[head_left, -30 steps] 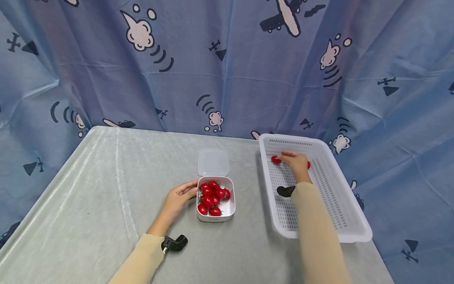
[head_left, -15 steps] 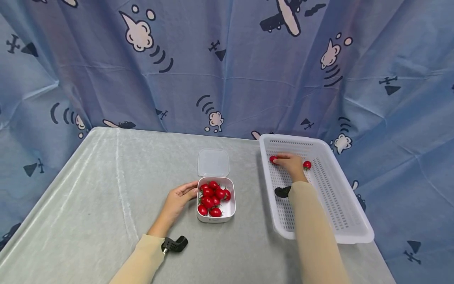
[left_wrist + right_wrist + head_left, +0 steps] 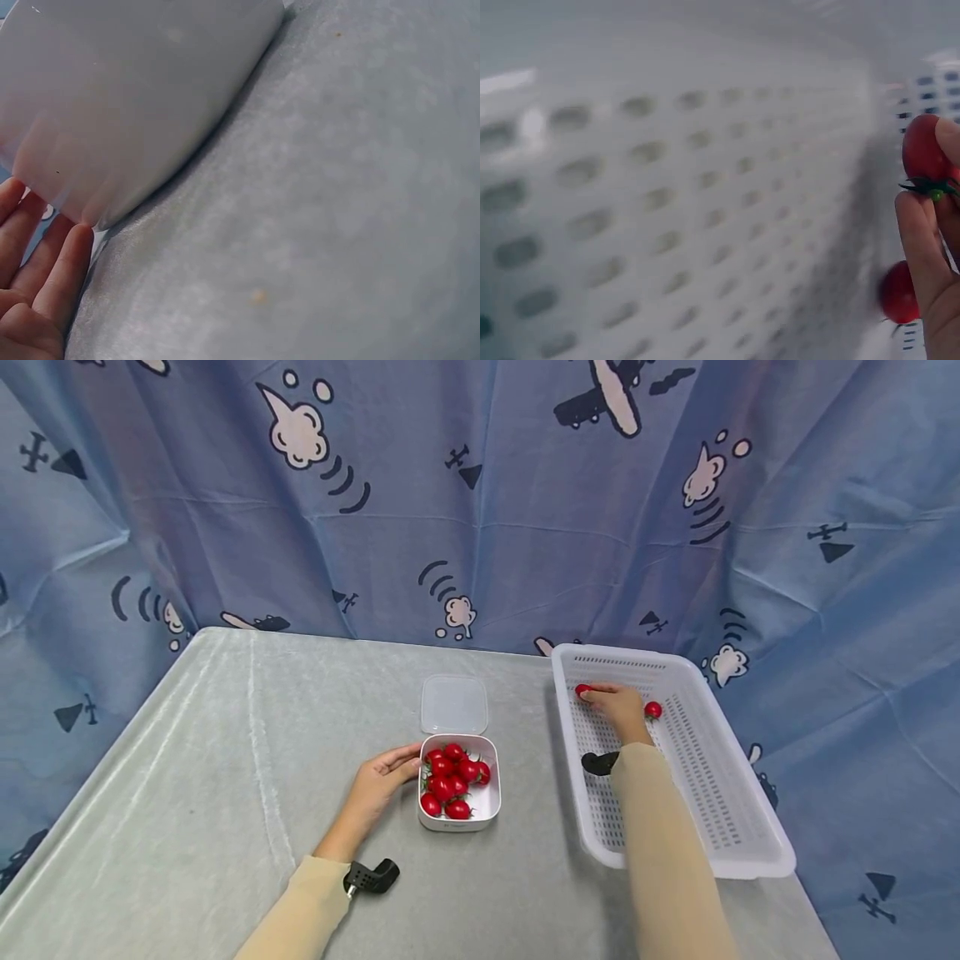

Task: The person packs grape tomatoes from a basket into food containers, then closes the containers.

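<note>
In the head view my left hand [image 3: 382,781] touches the left side of a small white square box [image 3: 457,825] with its fingertips. Several red cherry tomatoes [image 3: 444,787] with green stems lie inside that box. The left wrist view has the fingers extended against the box's smooth wall [image 3: 150,90]. Over at the right, my right hand [image 3: 621,708] reaches into a white perforated basket [image 3: 738,802] and pinches a cherry tomato [image 3: 922,146] between thumb and fingers, its green calyx showing. A second cherry tomato [image 3: 653,710] lies on the basket floor just right of the hand.
A translucent lid [image 3: 453,704] lies on the pale cloth-covered table [image 3: 210,777] right behind the box. Raised walls surround the basket near the table's right edge. A blue patterned curtain [image 3: 390,468] hangs behind the table.
My right hand has shifted slightly left in the basket and closed its fingers on the tomato there. The second tomato, earlier partly covered, is now in full sight. My left hand stays put.
</note>
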`<state>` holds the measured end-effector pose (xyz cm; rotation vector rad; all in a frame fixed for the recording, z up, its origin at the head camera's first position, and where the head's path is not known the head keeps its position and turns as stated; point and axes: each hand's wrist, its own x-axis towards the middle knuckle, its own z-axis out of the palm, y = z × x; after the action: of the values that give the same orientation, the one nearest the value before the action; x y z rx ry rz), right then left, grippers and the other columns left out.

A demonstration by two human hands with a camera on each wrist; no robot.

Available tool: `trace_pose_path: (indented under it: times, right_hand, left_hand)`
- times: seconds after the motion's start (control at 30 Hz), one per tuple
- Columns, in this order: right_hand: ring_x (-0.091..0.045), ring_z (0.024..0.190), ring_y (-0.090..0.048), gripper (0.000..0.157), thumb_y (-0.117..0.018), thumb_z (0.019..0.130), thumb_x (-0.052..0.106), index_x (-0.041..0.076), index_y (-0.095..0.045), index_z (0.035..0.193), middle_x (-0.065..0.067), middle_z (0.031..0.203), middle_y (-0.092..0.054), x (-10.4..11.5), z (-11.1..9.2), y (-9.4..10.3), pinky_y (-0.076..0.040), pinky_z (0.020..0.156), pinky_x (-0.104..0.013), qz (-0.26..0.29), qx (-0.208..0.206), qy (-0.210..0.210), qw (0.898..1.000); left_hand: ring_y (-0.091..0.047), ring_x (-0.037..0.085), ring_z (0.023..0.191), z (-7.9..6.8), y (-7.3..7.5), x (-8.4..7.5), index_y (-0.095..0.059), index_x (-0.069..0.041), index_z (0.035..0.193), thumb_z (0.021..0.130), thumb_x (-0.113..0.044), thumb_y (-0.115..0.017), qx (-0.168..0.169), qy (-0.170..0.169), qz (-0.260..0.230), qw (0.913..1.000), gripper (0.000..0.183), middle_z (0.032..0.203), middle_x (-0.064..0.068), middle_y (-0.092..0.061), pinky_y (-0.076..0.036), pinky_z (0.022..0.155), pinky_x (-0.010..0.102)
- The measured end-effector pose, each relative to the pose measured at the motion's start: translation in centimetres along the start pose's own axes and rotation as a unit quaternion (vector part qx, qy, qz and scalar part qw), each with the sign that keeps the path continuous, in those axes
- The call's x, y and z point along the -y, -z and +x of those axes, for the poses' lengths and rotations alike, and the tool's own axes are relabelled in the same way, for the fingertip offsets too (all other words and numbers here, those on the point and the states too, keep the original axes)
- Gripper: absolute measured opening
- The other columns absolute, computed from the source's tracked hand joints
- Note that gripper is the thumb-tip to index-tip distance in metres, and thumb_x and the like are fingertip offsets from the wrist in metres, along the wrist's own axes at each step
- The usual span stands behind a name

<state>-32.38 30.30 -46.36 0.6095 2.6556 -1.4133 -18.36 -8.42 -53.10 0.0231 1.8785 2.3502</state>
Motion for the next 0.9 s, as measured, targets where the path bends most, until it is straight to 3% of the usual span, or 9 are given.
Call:
trace_pose_path:
  times: [0.1,0.2,0.3,0.5,0.63,0.73,0.83,0.9]
  right_hand:
    - [0.003,0.081,-0.061,0.050,-0.075,0.089,0.031,0.008,-0.064,0.132,-0.005,0.121,-0.068,1.0,-0.5,0.9,-0.052,0.093,-0.025,0.041,-0.009,-0.015,0.999]
    - [0.006,0.077,-0.062,0.053,-0.076,0.088,0.031,0.007,-0.063,0.133,0.004,0.110,-0.067,2.5,-1.1,2.1,-0.051,0.105,-0.033,0.092,-0.016,-0.021,0.995]
    - [0.003,0.083,-0.064,0.051,-0.077,0.087,0.031,0.008,-0.064,0.131,0.006,0.107,-0.065,4.5,-2.1,3.1,-0.048,0.109,-0.035,0.139,-0.029,-0.008,0.990]
    - [-0.012,0.106,-0.064,0.050,-0.083,0.081,0.028,0.011,-0.068,0.126,0.000,0.122,-0.065,8.2,-5.2,4.0,-0.054,0.093,-0.022,0.232,-0.046,0.037,0.971]
    - [-0.013,0.108,-0.063,0.051,-0.082,0.082,0.033,0.013,-0.068,0.126,0.003,0.118,-0.065,9.3,-7.4,4.0,-0.052,0.099,-0.026,0.216,-0.037,0.051,0.974]
    - [-0.008,0.102,-0.064,0.052,-0.080,0.084,0.037,0.013,-0.067,0.128,0.008,0.109,-0.067,9.4,-8.7,3.7,-0.052,0.103,-0.029,0.172,-0.026,0.064,0.983]
    - [-0.003,0.095,-0.065,0.052,-0.077,0.086,0.040,0.014,-0.067,0.128,0.017,0.097,-0.068,9.2,-9.9,3.4,-0.058,0.083,-0.023,0.132,-0.014,0.080,0.988]
    - [-0.002,0.092,-0.064,0.050,-0.077,0.086,0.040,0.013,-0.068,0.127,0.021,0.091,-0.069,9.1,-10.6,3.2,-0.051,0.066,-0.019,0.121,-0.006,0.092,0.988]
  left_hand:
    - [-0.068,0.001,0.099,-0.1,0.0,-0.1,-0.057,0.010,0.132,0.095,-0.006,-0.064,0.003,-0.001,-0.002,1.0000,0.041,0.133,0.030,-0.059,-0.056,0.090,0.020]
    - [-0.068,0.001,0.099,-0.1,-0.1,-0.1,-0.056,0.011,0.132,0.095,-0.005,-0.063,0.005,-0.004,-0.004,1.0000,0.041,0.134,0.031,-0.058,-0.056,0.090,0.019]
    - [-0.068,0.000,0.098,-0.1,0.0,-0.1,-0.056,0.012,0.132,0.095,-0.004,-0.063,0.004,-0.006,-0.007,1.0000,0.041,0.134,0.032,-0.058,-0.056,0.090,0.019]
    - [-0.068,0.000,0.099,-0.1,0.0,-0.1,-0.056,0.011,0.132,0.095,-0.005,-0.064,0.002,-0.005,-0.005,1.0000,0.041,0.134,0.031,-0.058,-0.056,0.090,0.019]
    - [-0.067,0.000,0.099,0.0,0.1,-0.1,-0.057,0.011,0.132,0.095,-0.004,-0.064,-0.001,-0.006,-0.006,1.0000,0.041,0.133,0.031,-0.058,-0.056,0.090,0.019]
    - [-0.067,0.000,0.099,0.0,0.0,-0.1,-0.057,0.011,0.132,0.095,-0.004,-0.064,0.003,-0.006,-0.007,0.9999,0.041,0.133,0.031,-0.058,-0.056,0.090,0.019]
    - [-0.067,0.000,0.099,0.0,0.0,-0.1,-0.057,0.011,0.132,0.095,-0.005,-0.064,0.004,-0.003,-0.008,1.0000,0.041,0.134,0.031,-0.058,-0.056,0.089,0.020]
    - [-0.068,0.000,0.099,0.0,0.0,-0.1,-0.057,0.010,0.132,0.095,-0.005,-0.064,0.003,-0.001,-0.007,1.0000,0.041,0.133,0.030,-0.059,-0.056,0.089,0.020]
